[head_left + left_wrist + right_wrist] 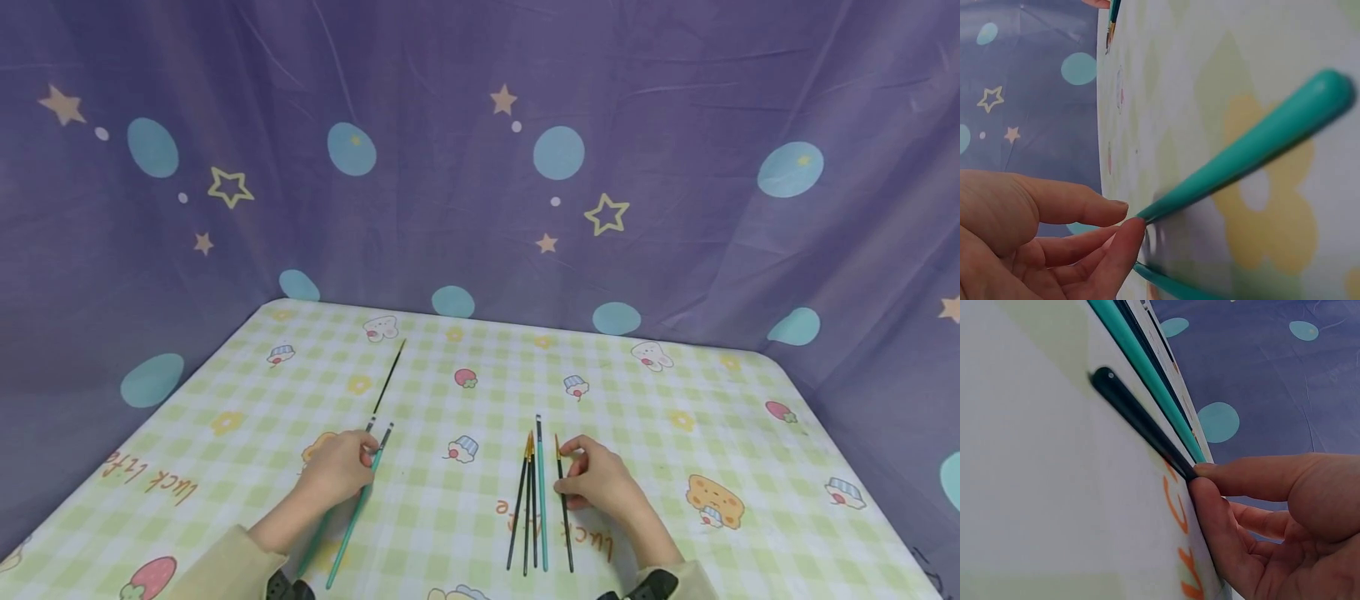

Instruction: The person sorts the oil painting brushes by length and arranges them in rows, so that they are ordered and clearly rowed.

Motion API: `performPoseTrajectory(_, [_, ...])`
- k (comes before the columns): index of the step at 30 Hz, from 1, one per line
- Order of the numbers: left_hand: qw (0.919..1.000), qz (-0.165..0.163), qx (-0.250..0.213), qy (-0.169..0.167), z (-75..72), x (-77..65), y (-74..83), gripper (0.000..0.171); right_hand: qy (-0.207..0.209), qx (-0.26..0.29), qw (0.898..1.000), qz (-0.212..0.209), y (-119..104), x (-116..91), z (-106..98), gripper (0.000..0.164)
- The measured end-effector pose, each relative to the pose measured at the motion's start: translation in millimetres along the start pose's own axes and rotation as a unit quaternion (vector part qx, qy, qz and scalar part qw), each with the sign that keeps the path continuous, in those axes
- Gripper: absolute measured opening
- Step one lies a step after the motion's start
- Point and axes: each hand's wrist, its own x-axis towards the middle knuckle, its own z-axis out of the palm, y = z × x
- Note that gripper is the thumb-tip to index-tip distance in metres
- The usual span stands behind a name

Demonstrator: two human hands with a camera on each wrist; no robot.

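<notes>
My left hand (337, 468) is at the left-hand brushes. Its thumb and a finger pinch a teal paintbrush (348, 534) along the handle, whose rounded end points toward me. A second teal paintbrush (311, 547) lies partly hidden under that hand. Beyond them is a thin black paintbrush (388, 379), tip pointing away. On the other side, my right hand (600, 479) holds a black paintbrush (1141, 422) between thumb and finger, close over the cloth. Just left of it lie a teal paintbrush (542, 500) with a flat tip and several black paintbrushes (520, 517) side by side.
A green-and-white checked cloth (450, 400) printed with cupcakes and strawberries covers the table. Behind it and at both sides hangs a purple curtain (450, 225) with stars and blue ovals. Patterned cloth lies between the two brush groups.
</notes>
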Motion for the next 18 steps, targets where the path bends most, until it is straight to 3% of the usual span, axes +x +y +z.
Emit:
performPoseTrajectory(8, [0.9993,0.027,-0.019,0.016,3.0,-0.5,17.6,0.027,0.005,0.002,1.0,0.011,-2.8,-1.7,-0.6,0.041])
performPoseTrajectory(13, [0.9989,0.035,-0.022,0.021,13.4,2.5,30.2,0.026,0.002,-0.002,1.0,0.009,-2.5,-1.3,-0.3,0.041])
performPoseTrajectory(18, [0.9963,0.049,-0.069,0.017,29.2,10.7,42.4,0.025,0.001,-0.005,1.0,0.009,-0.9,-0.6,0.1,0.041])
